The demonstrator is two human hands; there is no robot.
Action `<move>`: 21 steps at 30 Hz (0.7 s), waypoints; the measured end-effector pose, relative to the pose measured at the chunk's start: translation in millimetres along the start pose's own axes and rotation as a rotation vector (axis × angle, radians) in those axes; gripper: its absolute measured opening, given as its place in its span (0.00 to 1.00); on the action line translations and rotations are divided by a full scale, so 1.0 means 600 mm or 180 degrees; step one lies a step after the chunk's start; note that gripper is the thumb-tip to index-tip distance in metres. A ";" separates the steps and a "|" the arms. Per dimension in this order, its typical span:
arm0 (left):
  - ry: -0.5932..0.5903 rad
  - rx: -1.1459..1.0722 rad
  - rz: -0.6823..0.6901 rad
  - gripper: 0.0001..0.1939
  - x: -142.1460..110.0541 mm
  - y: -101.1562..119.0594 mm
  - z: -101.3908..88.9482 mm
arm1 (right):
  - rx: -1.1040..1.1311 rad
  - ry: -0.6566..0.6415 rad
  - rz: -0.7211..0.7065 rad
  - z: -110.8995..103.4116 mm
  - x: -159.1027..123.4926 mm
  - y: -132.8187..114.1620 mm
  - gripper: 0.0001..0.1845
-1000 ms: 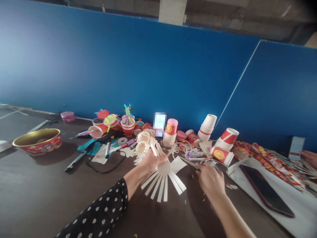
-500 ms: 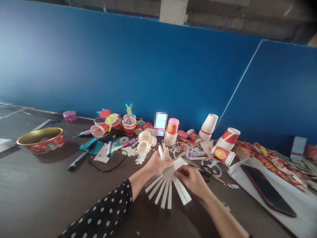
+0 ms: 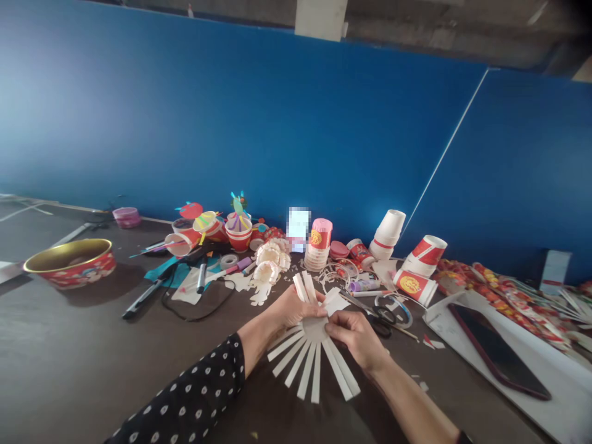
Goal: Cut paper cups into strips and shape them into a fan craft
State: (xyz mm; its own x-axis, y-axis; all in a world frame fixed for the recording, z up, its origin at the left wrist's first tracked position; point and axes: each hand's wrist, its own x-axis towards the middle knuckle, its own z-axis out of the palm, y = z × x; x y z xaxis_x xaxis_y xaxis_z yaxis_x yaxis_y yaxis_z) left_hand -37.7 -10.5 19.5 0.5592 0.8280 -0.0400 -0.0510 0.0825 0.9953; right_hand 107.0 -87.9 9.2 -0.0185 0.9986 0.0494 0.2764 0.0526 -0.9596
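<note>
A white paper cup cut into fanned strips [image 3: 311, 357] lies spread between my hands, its round base [image 3: 314, 330] facing up. My left hand [image 3: 289, 306] grips it from the upper left, with several strips bent up past the fingers. My right hand [image 3: 354, 336] pinches the base and a white paper flap [image 3: 333, 301] from the right. A black-handled pair of scissors [image 3: 382, 324] lies just right of my right hand. Curled paper flowers [image 3: 271, 259] sit just beyond my left hand. My left sleeve [image 3: 185, 388] is black with white spots.
On the dark table [image 3: 69, 351] stand a gold-lined red bowl [image 3: 69, 264], red-and-white paper cups [image 3: 423, 256], a stack of cups [image 3: 319, 243] and craft cups [image 3: 239, 234]. A marker [image 3: 202, 274], a phone on a white board [image 3: 497, 351] and a blue wall [image 3: 231, 123] surround them.
My right hand has moved left, away from the scissors, and now holds the cut cup with my left hand. The strips have turned slightly, and the scissors lie uncovered.
</note>
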 end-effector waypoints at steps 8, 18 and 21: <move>0.0253 0.0000 0.0039 0.11 0.003 0.002 0.004 | -0.0023 -0.0032 0.0057 0.002 0.000 -0.004 0.16; 0.0296 0.0101 -0.0116 0.11 -0.001 0.011 0.011 | 0.0219 0.0120 0.0150 0.009 -0.003 -0.001 0.14; 0.0226 0.0080 -0.0182 0.11 -0.002 0.008 0.003 | 0.0276 0.0036 0.0234 0.014 -0.002 0.002 0.15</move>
State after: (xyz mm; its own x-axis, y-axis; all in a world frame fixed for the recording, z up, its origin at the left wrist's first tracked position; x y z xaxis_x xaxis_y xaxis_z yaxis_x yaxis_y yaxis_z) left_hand -37.0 -12.3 24.5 0.5005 0.8597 -0.1020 0.0006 0.1175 0.9931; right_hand 99.1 -88.8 5.7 0.0098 0.9998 -0.0192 0.1924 -0.0207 -0.9811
